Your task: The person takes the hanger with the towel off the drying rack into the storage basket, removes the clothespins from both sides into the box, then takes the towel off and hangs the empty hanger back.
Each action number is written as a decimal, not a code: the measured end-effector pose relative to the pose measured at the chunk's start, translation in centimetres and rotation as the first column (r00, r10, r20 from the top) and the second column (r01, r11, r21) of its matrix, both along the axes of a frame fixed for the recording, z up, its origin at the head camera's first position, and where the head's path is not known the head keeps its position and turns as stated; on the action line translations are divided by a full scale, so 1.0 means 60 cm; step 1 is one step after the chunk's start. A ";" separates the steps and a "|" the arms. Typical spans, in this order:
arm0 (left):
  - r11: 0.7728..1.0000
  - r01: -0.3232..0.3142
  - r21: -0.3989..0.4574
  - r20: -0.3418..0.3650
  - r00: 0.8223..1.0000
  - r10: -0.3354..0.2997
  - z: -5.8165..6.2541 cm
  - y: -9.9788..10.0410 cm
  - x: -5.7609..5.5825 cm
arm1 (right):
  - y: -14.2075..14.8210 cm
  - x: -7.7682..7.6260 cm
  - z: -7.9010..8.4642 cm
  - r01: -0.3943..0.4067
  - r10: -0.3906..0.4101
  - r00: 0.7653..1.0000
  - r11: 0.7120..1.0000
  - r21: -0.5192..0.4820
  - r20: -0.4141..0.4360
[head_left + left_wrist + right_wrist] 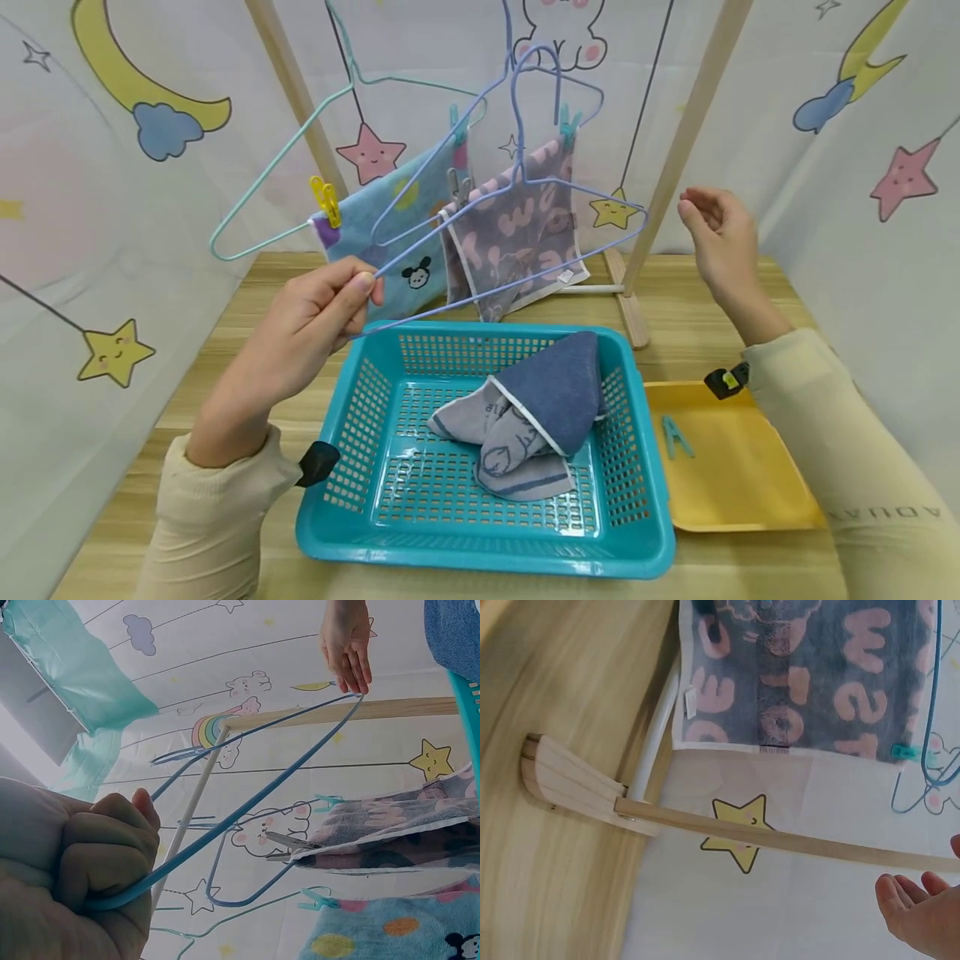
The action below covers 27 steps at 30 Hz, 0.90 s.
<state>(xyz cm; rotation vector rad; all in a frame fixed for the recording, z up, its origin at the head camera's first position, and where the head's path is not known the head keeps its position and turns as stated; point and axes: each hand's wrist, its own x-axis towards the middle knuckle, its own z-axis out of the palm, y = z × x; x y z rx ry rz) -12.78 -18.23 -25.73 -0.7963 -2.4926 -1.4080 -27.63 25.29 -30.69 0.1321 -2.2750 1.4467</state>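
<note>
The periwinkle hanger (519, 173) was up in the air, at about 12 o'clock from the middle of the turquoise basket (487, 560). The left hand (311, 329) had its grip on the hanger's near corner, at 8 o'clock on the frame, its fingers curled round the wire and the thumb pressed against it. The right hand (722, 237) was at 3 o'clock, apart from the hanger's far tip, its grip loosely spread and holding nothing.

Judging by its thin frame, the hanger was probably light and a little springy, with not much to break, though its smooth surface might turn in the fingers. Held by one corner, it would likely swing or dip at the far end; the neck just under the hook, at 12 o'clock, looked the steadier place to take hold.

It had a slim, rounded wire outline: an open hook, a short neck, two sloping shoulders and a long lower bar, tilted so that the far end stood higher, toward 2 o'clock.

In the basket, toward 1 o'clock, lay a bunched blue-grey towel (551, 387) with white edging and a paler printed part; it looked soft and limp, best lifted by a corner. At 3 o'clock from the basket, a yellow tray (742, 492) held a green clip (675, 437).
</note>
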 end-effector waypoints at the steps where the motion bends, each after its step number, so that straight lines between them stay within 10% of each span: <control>1: 1.000 0.000 0.001 0.002 1.000 0.000 0.000 0.000 0.000 | 0.000 -0.006 0.003 0.002 -0.002 1.000 1.000 -0.005 0.002; 10: 1.000 0.005 0.004 0.011 1.000 -0.005 0.000 -0.002 -0.001 | -0.006 -0.053 0.026 -0.043 0.041 0.999 0.993 -0.114 -0.023; 16: 1.000 0.001 -0.004 0.017 1.000 0.000 0.002 -0.002 -0.002 | -0.023 -0.080 0.038 -0.157 0.148 0.988 0.904 -0.398 -0.054; 27: 1.000 -0.012 -0.009 0.023 1.000 0.012 0.002 0.002 -0.003 | -0.044 -0.109 0.050 -0.233 0.225 0.971 0.810 -0.539 -0.081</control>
